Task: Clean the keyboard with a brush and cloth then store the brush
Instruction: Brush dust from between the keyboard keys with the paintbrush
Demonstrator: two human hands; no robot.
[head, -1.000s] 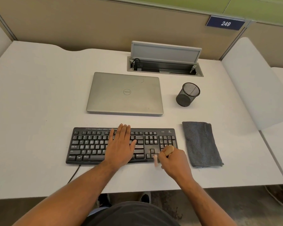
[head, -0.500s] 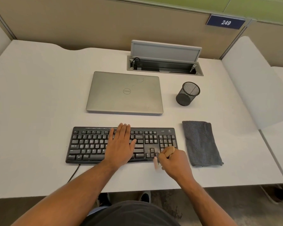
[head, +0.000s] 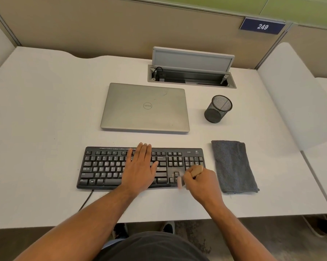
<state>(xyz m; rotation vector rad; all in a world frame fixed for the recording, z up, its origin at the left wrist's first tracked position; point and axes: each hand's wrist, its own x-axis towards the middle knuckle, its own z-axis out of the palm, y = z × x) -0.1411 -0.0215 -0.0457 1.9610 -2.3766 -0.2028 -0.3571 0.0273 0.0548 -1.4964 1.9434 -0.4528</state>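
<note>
Reaching in from the near edge, both forearms angle up over the white table point(head: 45, 129) and meet at the black keyboard point(head: 106, 166), which lies flat along the near middle of the table with its cable trailing off its near left corner. The left hand point(head: 141, 169) is pressed palm-down on the middle of the keys, fingers point(head: 142, 149) stretched out nearly together towards the far edge of the board and thumb splayed to the right, so it grips nothing and simply rests flat on the keys. The right hand point(head: 202, 180) sits over the near right corner, wrist bent, fingers curled tight into a fist around the brush point(head: 196, 170); its pale wooden handle pokes out of the top of the fist above the number pad, and a blurred pinkish tip shows at the left of the fist, down by the arrow keys. Whether the bristles are actually touching the keys I cannot tell, it is too smeared. Just right of the keyboard, apart from it, lies the folded grey cloth point(head: 232, 166), flat and untouched. Farther back sits a closed silver laptop point(head: 145, 108), and to its right a black mesh cup point(head: 218, 109), well clear of both hands
</note>
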